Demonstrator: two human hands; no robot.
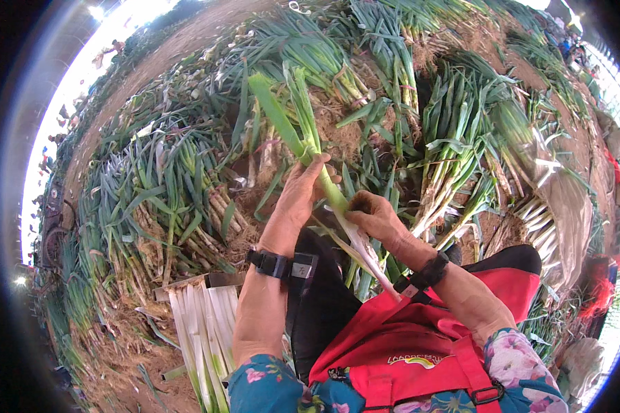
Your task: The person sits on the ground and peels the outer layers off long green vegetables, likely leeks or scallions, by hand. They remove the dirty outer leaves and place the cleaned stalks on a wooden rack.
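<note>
A long green onion (336, 199) slants across the space above my lap, its cut green leaves pointing away from me and its white end near my red apron (392, 340). My left hand (306, 188) wraps around the stalk just below where the leaves fork. Lower down, my right hand (376, 218) has its thumb and curled fingers pinched against the stalk's side where green turns to white. A loose, yellowish leaf strip (341, 245) hangs beside the white part. The root end is partly hidden near the apron and right wrist strap.
Cleaned white stalks (199, 330) lie on a low metal stand at my left. Untrimmed onion bundles (186, 191) cover the soil ahead and left; another bundle (449, 134) lies to the right. More white stalks (537, 222) sit beside plastic sheeting (568, 222). Red netting (599, 294) lies farther right.
</note>
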